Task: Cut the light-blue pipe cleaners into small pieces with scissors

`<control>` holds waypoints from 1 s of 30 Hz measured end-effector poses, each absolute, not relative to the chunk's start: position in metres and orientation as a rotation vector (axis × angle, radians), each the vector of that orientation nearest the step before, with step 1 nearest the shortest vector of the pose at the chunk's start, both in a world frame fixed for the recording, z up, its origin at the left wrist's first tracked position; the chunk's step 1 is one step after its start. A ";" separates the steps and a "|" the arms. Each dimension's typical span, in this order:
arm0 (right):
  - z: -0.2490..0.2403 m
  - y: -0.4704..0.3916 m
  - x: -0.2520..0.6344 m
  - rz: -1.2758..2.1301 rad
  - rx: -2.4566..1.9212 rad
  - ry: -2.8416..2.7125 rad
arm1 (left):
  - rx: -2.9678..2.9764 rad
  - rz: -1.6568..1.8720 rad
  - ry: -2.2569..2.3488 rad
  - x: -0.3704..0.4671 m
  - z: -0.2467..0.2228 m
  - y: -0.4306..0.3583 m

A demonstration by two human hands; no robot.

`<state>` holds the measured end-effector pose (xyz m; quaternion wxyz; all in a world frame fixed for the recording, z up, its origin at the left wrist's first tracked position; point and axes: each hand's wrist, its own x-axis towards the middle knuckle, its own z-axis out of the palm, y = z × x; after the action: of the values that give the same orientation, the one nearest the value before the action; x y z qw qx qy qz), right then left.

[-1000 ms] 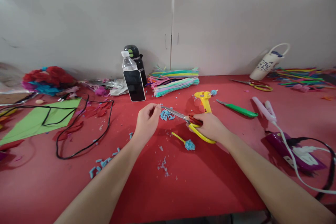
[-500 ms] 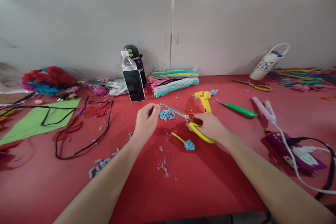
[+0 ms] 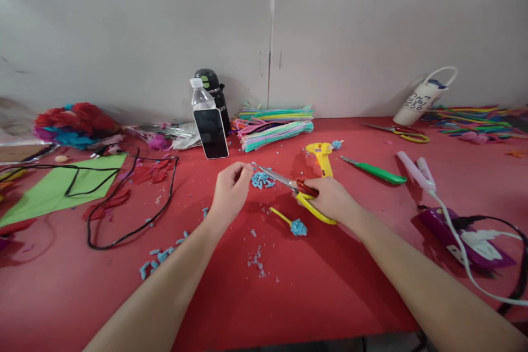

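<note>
My right hand [image 3: 330, 196] grips yellow-and-red-handled scissors [image 3: 308, 201], whose blades point left toward my left fingertips. Thumb and fingers of my left hand [image 3: 233, 184] are pinched together right by the blade tips; a tiny bluish bit shows there, too small to name for sure. Just beneath the blades lies a pile of short light-blue cut pieces [image 3: 260, 180]. Nearer to me, a blue fuzzy cluster [image 3: 298, 227] on a yellow stem rests on the table. More blue pieces [image 3: 161, 256] are scattered beside my left forearm.
Behind my right hand lies a yellow glue gun [image 3: 320, 155]. Further right are a green utility knife [image 3: 377, 171], a pink corded tool [image 3: 414, 173] and a purple power strip [image 3: 466, 242]. A phone [image 3: 211, 133] leans on a bottle, beside bundled pipe cleaners [image 3: 276, 133]. Black cable [image 3: 88, 225] loops at left.
Almost nothing differs. Both hands and the scissors hold nearly the same place, and the whole view has shifted very slightly.
</note>
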<state>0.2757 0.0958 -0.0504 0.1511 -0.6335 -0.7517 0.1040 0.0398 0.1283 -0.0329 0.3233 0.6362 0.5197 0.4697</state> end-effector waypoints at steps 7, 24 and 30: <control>-0.051 0.094 0.279 0.307 -1.753 -2.159 | 1.646 1.258 1.334 0.039 -0.034 0.130; -0.051 0.096 0.276 0.304 -1.822 -2.159 | 1.652 1.225 1.341 0.040 -0.036 0.129; -0.049 0.095 0.277 0.316 -1.763 -2.178 | 1.624 1.239 1.328 0.040 -0.038 0.131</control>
<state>0.2770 0.0949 -0.0493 0.1602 -0.6171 -0.7625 0.1105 0.0396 0.1307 -0.0380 0.3454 0.6255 0.5115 0.4774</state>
